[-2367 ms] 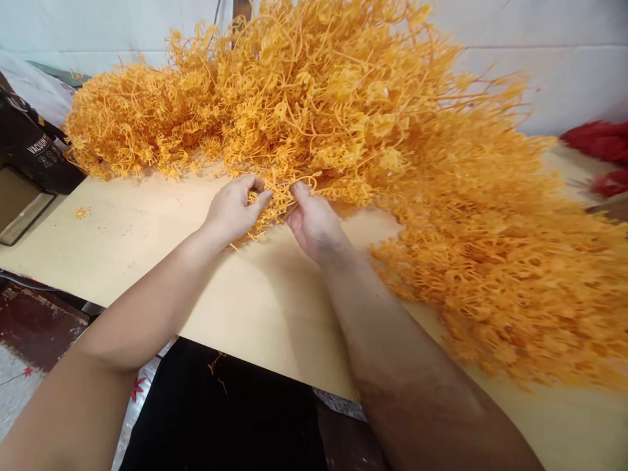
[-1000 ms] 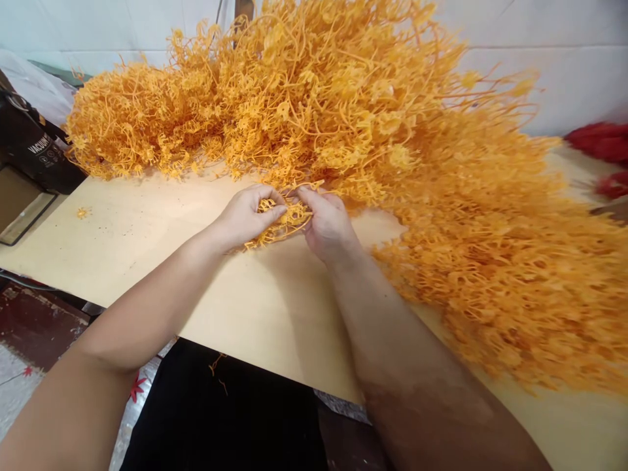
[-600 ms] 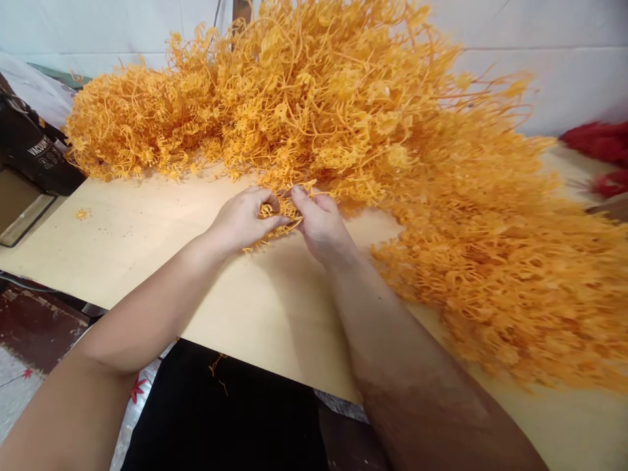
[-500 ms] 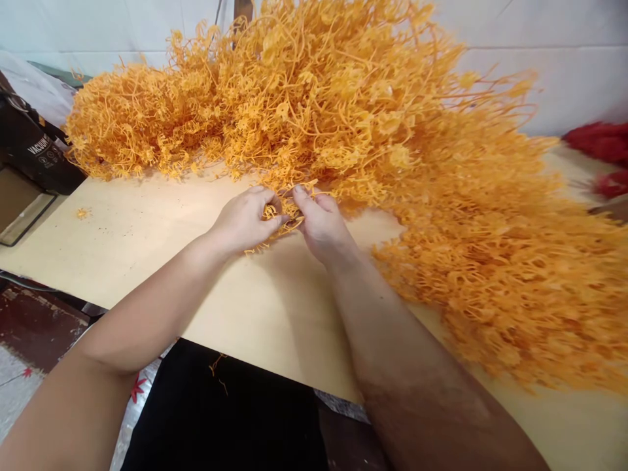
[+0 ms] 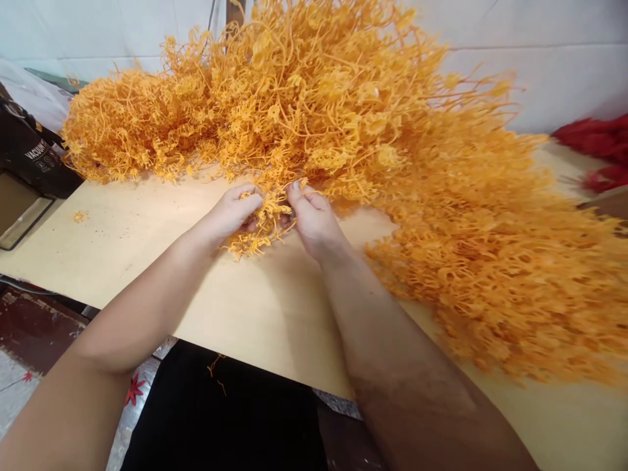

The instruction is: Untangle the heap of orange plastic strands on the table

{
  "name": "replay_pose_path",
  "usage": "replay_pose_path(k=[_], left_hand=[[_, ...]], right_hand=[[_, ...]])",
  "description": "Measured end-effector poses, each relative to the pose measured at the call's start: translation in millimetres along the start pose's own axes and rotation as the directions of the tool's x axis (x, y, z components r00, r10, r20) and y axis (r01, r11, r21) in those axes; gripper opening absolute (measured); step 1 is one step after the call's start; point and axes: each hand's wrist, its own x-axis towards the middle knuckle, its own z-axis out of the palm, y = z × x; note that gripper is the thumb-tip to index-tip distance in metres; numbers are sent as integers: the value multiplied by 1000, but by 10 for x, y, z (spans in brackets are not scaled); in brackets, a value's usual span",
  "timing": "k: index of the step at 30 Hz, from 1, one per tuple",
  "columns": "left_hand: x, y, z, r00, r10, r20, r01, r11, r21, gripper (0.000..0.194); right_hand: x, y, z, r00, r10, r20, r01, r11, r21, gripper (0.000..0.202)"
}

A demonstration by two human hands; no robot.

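Note:
A small cluster of orange plastic flower sprigs (image 5: 267,219) lies between my two hands, low over the table. My left hand (image 5: 238,209) is curled round its left side, thumb over the sprigs, fingertips partly hidden. On the other side, my right hand (image 5: 314,216) pinches the sprigs between thumb and fingers. Just behind both hands rises a large heap of the same orange sprigs (image 5: 314,118), and the cluster merges with its front edge, so I cannot tell whether they are joined.
The heap spreads along the back and right of the pale wooden table (image 5: 196,307). One loose orange bit (image 5: 81,216) lies at the left. A black bag (image 5: 36,150) stands beyond the left end. Red material (image 5: 596,140) lies at the far right, and a red leaf (image 5: 134,389) is below the table.
My left hand has drawn slightly left, widening the gap between the hands. More of the orange cluster shows between them. My right hand stays nearly in place.

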Motion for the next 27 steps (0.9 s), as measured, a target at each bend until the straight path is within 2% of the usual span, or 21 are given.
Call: replay_pose_path(k=[3, 5, 8, 12, 15, 18, 21, 27], left_hand=[[-9, 19, -11, 985, -173, 18, 173, 972, -158, 6], [-12, 21, -7, 981, -195, 7, 193, 966, -173, 12], [-10, 9, 9, 984, -177, 4, 176, 970, -169, 15], [-34, 6, 27, 989, -145, 22, 146, 964, -222, 8], [-71, 24, 45, 994, -76, 75, 91, 969, -229, 22], [-88, 27, 71, 993, 0, 122, 21, 984, -176, 19], [-72, 16, 70, 995, 36, 91, -28, 996, -87, 15], [-40, 79, -64, 995, -15, 101, 11, 999, 40, 11]], right_hand=[[-23, -27, 26, 1000, -2, 11, 1, 999, 33, 49], [-55, -61, 58, 1000, -5, 20, 4, 998, 60, 49], [-102, -108, 100, 999, -8, 50, 4, 996, 89, 48], [-109, -119, 107, 997, -15, 82, 6, 994, 109, 44], [-82, -96, 83, 997, -30, 68, 25, 996, 82, 43], [-61, -82, 58, 998, -22, 50, 20, 999, 48, 43], [-70, -96, 52, 997, -31, 74, 29, 999, 32, 43], [-114, -132, 92, 994, 10, 107, -18, 997, 79, 42]])
